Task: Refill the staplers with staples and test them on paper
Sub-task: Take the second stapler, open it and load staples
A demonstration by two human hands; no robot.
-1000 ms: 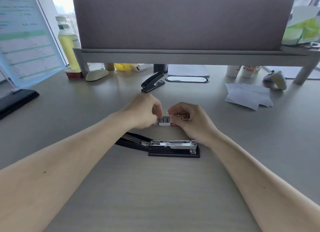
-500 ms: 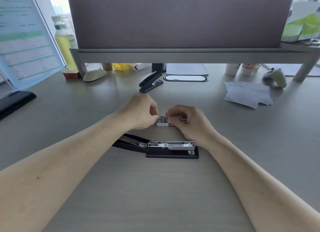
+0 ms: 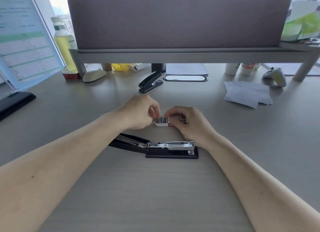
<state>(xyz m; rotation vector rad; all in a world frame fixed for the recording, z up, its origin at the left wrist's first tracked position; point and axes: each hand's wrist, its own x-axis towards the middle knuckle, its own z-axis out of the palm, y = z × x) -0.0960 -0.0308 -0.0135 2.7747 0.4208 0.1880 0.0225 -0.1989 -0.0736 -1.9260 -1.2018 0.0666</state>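
A black stapler [image 3: 161,147] lies flipped open on the desk in front of me, its metal staple channel facing up. Just behind it sits a small red and white staple box [image 3: 170,122] with its inner tray slid out to the left. My right hand [image 3: 188,123] grips the box's red sleeve. My left hand [image 3: 140,111] pinches at the open tray end, where grey staples show. A second black stapler [image 3: 150,81] stands closed farther back. Loose white paper sheets [image 3: 247,94] lie at the right.
A grey raised shelf [image 3: 173,52] with a partition panel spans the back. Under and around it stand a yellow bottle [image 3: 63,41], a red box [image 3: 71,75], a white mouse [image 3: 94,74], cups [image 3: 247,68] and a white controller [image 3: 275,75]. A tilted document stand [image 3: 22,41] occupies the left.
The hands and the box stay almost where they were. The left fingers have shifted a little at the tray's open end.
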